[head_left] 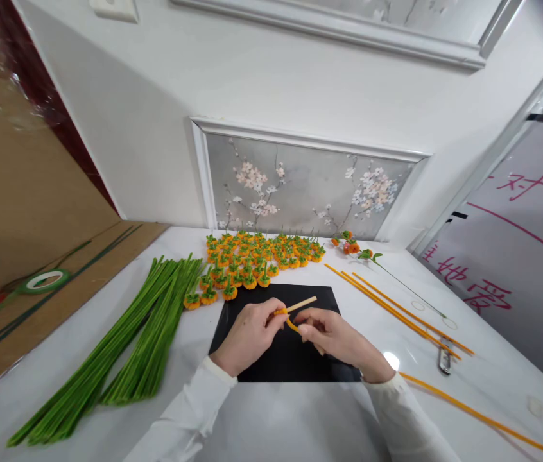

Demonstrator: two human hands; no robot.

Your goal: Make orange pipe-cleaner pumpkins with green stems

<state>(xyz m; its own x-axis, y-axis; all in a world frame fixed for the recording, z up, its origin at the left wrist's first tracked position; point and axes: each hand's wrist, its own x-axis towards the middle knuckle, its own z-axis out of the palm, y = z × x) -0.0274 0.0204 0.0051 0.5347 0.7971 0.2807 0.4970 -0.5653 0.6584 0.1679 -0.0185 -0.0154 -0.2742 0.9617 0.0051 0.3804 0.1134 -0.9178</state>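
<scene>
Above a black mat [276, 359], my left hand [253, 330] pinches a flat pale wooden stick [304, 303] that points up to the right. An orange pipe cleaner [292, 325] bends around the stick at my left fingertips. Its other side runs into my right hand [336, 337], whose thumb and fingers are closed on it. Behind the right wrist a long orange stem [478, 417] extends toward the lower right; whether it is the same pipe cleaner is hidden by the hand.
Green pipe cleaners [127, 346] lie in bundles at left. Several orange flower heads [249, 281] with green tops stand behind the mat. On the right are loose orange pipe cleaners [387, 301], nail clippers [445, 359] and a stemmed flower [352, 247]. Green tape [45, 281] rests on cardboard.
</scene>
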